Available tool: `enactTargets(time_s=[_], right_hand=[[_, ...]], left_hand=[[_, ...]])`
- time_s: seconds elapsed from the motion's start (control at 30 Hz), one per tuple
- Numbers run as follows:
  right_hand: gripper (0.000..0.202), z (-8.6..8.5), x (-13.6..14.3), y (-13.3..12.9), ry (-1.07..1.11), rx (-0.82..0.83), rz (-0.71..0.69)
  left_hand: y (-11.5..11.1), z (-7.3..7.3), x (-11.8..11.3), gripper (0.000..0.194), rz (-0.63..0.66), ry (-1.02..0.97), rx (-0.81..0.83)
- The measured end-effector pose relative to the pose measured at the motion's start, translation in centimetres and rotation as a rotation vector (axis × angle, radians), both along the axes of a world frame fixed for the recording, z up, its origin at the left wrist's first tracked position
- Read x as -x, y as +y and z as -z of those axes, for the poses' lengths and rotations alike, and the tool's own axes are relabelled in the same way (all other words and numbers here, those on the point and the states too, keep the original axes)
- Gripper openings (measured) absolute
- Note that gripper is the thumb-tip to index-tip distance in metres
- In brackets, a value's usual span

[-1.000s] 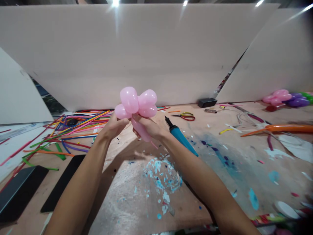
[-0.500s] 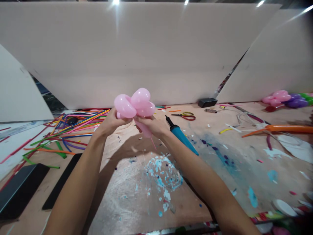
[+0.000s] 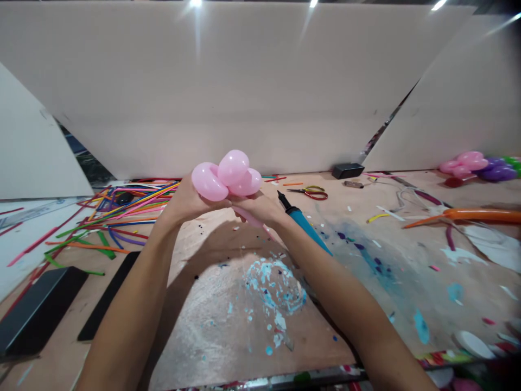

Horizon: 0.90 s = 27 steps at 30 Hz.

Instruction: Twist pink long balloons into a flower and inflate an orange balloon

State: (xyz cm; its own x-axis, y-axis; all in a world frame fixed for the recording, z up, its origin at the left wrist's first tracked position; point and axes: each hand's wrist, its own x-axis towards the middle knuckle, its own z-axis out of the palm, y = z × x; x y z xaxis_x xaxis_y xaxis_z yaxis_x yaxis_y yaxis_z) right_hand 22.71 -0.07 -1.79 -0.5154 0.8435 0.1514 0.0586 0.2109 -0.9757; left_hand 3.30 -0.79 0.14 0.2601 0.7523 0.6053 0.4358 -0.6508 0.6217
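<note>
A pink twisted balloon (image 3: 234,168) with several rounded loops is held up above the table, between my two hands. My left hand (image 3: 188,198) is closed on its left side, with the fingers mostly hidden behind the loops. On the underside, my right hand (image 3: 258,209) grips the balloon where the loops meet. A thinner pink tail slants down from below the right fingers toward the right wrist. Just right of that hand lies a blue hand pump (image 3: 303,222) with a black nozzle, apart from the hand.
Uninflated long balloons (image 3: 126,212) are heaped at the left. Scissors (image 3: 311,191) and a small black box (image 3: 347,170) lie toward the back. Black blocks (image 3: 40,309) stand near left; an orange balloon (image 3: 476,215) and finished pink balloons (image 3: 466,163) are at right. A white panel (image 3: 244,87) closes the back.
My left hand has shifted further under the loops, and both hands have drawn closer together. The balloon's tail has swung toward my right wrist. The view has moved slightly.
</note>
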Motion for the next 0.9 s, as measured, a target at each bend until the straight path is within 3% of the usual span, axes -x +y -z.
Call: enactTargets(time_s=[0.2,0.33,0.47,0.7,0.9], right_hand=[[0.029,-0.9,-0.5,-0.4,0.004,-0.095,0.013],[0.038,-1.3,-0.7,-0.4,-0.039,-0.170,0.131],[0.044,-0.9,-0.7,0.0,-0.034,-0.274,0.266],[0.042,-0.8,-1.2,0.3,-0.076,-0.362,0.371],[0.042,-1.8,-2.3,0.4,-0.094,-0.199,0.213]], left_hand=[[0.6,1.1,-0.5,0.062,-0.006,-0.187,-0.030],[1.1,1.6,-0.8,0.062,0.000,-0.340,-0.076],[1.2,1.4,-1.6,0.074,-0.020,-0.437,-0.181],[1.5,2.3,-2.6,0.083,0.107,-0.522,-0.006],[1.6,2.3,-2.4,0.069,0.203,-0.646,0.188]])
